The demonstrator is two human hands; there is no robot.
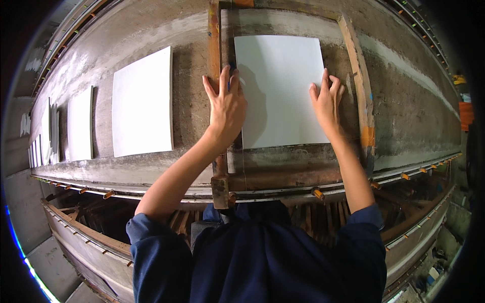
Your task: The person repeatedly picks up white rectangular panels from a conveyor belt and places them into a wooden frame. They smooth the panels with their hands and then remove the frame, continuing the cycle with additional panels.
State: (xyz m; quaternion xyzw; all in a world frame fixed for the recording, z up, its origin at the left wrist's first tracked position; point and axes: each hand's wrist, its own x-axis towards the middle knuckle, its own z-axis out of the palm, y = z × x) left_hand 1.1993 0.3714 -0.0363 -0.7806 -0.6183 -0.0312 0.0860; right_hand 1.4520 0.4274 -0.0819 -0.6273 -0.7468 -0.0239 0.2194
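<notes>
A white rectangular sheet [283,91] lies on the long grey-brown table, inside a worn wooden frame [361,86]. My left hand [227,111] is at the sheet's left edge, its fingers spread over the frame's left bar and the strip beside it. At the opposite edge is my right hand [328,103], with bent fingers held apart and the fingertips at the sheet's right border. Neither hand is wrapped round anything. A shadow from my left hand falls across the sheet. Whether a mesh spans the frame, I cannot tell.
To the left, another white sheet [143,103] lies on the table [192,65], with a smaller-looking white panel [81,123] and several more beyond. A metal rail [268,194] with orange-brown pegs [317,193] runs along the near edge. Wooden slats [308,217] show underneath.
</notes>
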